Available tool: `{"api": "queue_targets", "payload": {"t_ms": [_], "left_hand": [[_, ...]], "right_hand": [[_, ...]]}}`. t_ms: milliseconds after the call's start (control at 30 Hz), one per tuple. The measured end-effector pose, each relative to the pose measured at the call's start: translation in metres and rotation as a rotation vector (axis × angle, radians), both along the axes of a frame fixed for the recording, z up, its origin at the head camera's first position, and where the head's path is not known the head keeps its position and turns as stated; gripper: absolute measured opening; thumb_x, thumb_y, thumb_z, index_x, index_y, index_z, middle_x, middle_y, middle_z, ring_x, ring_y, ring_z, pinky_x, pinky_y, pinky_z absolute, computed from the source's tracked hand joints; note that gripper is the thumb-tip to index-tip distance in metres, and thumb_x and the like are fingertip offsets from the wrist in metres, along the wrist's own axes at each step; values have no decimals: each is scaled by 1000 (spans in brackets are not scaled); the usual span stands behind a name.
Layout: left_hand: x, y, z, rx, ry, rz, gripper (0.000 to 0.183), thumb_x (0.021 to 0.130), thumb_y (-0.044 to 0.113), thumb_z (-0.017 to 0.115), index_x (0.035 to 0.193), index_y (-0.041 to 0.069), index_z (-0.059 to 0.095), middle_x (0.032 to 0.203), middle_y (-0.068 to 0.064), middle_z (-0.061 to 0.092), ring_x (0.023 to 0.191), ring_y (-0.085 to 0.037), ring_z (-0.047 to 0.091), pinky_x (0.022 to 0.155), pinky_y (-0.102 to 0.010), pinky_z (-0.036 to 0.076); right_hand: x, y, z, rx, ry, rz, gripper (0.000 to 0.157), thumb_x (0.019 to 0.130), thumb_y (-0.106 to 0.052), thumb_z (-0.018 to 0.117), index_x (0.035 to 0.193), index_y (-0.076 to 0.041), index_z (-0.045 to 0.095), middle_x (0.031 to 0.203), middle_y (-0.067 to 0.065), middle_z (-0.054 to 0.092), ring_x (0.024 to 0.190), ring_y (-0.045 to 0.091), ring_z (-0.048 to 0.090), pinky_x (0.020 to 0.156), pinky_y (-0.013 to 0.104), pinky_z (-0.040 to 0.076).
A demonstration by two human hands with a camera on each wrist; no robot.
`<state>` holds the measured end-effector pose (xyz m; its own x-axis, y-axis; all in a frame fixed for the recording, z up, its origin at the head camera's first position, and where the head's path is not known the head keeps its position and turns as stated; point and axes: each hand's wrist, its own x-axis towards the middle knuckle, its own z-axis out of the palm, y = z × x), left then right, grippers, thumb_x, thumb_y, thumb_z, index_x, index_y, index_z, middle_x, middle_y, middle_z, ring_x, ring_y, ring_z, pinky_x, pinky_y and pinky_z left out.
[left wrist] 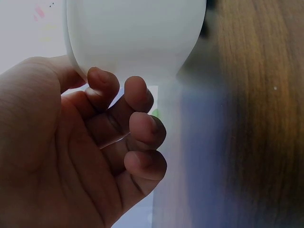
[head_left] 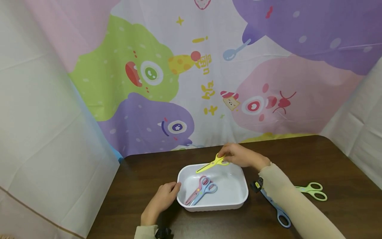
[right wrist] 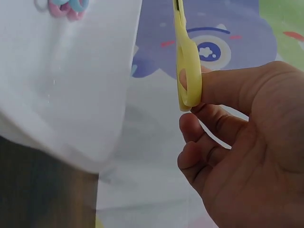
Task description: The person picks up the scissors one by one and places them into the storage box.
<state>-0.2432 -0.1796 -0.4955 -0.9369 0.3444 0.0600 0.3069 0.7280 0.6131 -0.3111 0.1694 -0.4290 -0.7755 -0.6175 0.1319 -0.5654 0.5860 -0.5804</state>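
Note:
Yellow scissors hang over the back of a white tray. My right hand pinches them by a handle loop, and their blades point down to the left. In the right wrist view the yellow scissors are held between thumb and fingers, beside the tray wall. Pink scissors lie inside the tray, partly under light blue scissors. At the tray's left side, my left hand grips the rim. The left wrist view shows its curled fingers against the tray's wall.
To the right of the tray, green scissors and darker blue scissors lie on the brown table, both partly hidden by the right sleeve. Behind the table hangs a cartoon-printed cloth.

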Motion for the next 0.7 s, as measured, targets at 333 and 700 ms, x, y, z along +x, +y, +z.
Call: {"api": "queue_targets", "payload": {"t_ms": [333,700], "left_hand": [[0,1,0,3,3,1,36,108,28,50,85,6,67,73,0,58,71,-14,51,66,-30,43],[-1,0,-2,14,9,11,36,108,29,49,86,7,68,73,2,58,70,-12,51,65,-28,43]], "right_hand": [[1,-11,-4,16,-30,12,19,99,-9,67,116,-8,76,112,2,69,104,16,63,88,31,54],[3,-25,-6,34,-18,46,19,98,-8,68,115,-8,76,111,2,69,103,15,63,89,30,55]]}}
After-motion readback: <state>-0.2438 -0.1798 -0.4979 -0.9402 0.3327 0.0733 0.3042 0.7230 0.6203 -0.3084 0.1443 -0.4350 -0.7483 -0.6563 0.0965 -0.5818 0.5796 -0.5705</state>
